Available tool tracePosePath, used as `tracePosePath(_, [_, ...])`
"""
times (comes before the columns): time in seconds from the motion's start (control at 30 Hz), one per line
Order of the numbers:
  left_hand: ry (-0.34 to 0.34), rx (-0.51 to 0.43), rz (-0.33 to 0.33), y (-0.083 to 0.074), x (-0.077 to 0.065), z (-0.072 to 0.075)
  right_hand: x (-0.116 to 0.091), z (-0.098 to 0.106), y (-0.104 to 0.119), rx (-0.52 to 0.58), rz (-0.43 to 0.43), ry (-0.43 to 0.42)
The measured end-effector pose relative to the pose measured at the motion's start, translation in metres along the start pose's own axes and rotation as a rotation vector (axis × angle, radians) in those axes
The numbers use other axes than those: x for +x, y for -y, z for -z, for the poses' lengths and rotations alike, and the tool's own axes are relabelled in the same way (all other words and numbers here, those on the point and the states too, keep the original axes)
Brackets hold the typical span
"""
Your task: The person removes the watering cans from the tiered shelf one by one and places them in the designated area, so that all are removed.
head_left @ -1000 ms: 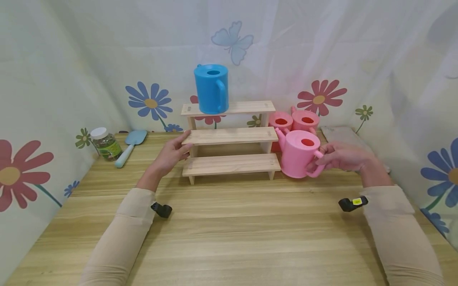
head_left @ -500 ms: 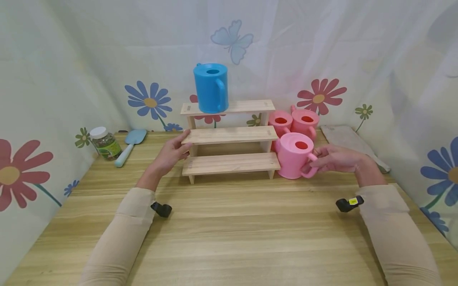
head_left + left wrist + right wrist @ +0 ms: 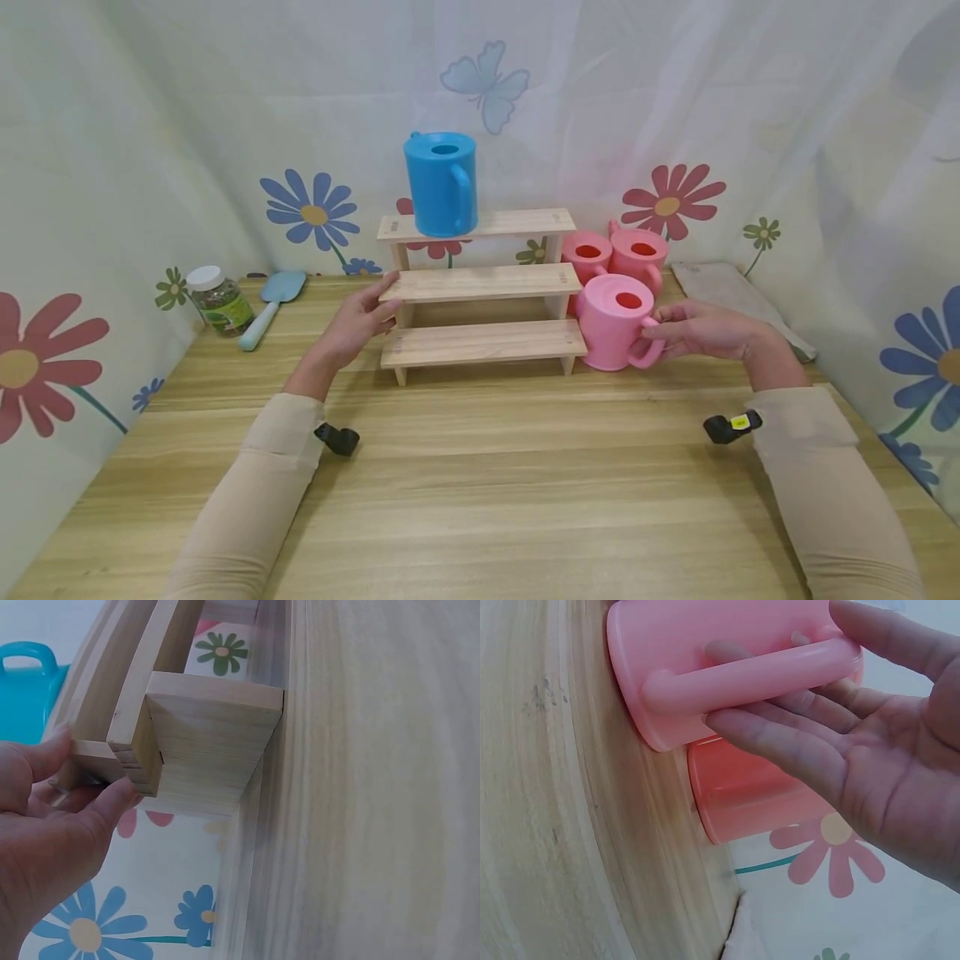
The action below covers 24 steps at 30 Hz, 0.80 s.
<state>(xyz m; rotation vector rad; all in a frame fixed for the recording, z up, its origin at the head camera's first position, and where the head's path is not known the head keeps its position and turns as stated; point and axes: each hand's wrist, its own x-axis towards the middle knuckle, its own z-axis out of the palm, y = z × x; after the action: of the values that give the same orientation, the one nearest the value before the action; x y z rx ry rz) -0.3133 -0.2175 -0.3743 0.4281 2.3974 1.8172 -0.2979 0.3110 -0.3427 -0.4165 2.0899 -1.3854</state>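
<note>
A three-tier wooden shelf [image 3: 480, 284] stands at the back of the table. My left hand [image 3: 356, 325] grips the left end of its middle board, thumb and fingers around the edge in the left wrist view. On the top board is a blue watering can [image 3: 442, 187]. A light pink watering can [image 3: 609, 329] stands at the shelf's right end, handle toward me and to the right. My right hand [image 3: 701, 327] holds that handle [image 3: 757, 675]; in the right wrist view some fingers pass behind it. Two coral watering cans [image 3: 640, 250] stand behind, partly hidden.
A white-lidded jar [image 3: 221, 302] and a light blue scoop [image 3: 275, 304] are at the back left. A folded grey cloth [image 3: 738, 300] lies at the right rear. A flower-print curtain [image 3: 525, 100] hangs around the back and sides.
The pink watering can has moved left against the shelf's right end and turned slightly, its spout now mostly out of sight. My right hand went with it; my left hand has stayed put.
</note>
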Motion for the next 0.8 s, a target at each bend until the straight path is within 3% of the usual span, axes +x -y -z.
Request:
tracePosePath(0.33, [0.019,-0.043,-0.009,0.003,0.002,0.002,-0.011,-0.002,0.013,-0.233,-0.032,-0.154])
tracePosePath(0.8, [0.029,-0.065,-0.008,0.005,0.002,0.003,-0.007,-0.006,0.013,-0.272,0.006,-0.128])
